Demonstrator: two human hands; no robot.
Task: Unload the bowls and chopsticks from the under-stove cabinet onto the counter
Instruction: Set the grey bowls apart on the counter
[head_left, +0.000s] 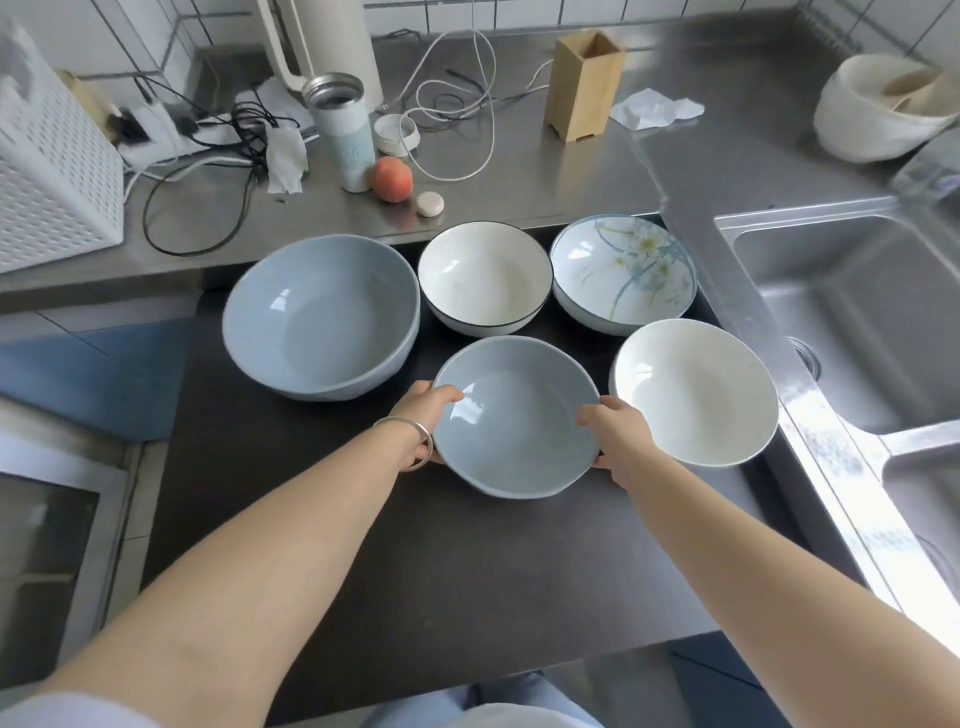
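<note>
Blue-grey small bowl (514, 415) sits between the hands on the dark stovetop (441, 561): left hand (423, 423) curls over its left rim, right hand (615, 441) over its right rim, both gripping. Risk: just beyond the right hand, the plain white bowl (696, 392) nearly touches the held one; a sideways shift could knock their rims together. Large blue bowl (322, 317) stands ahead of the left hand.
</note>
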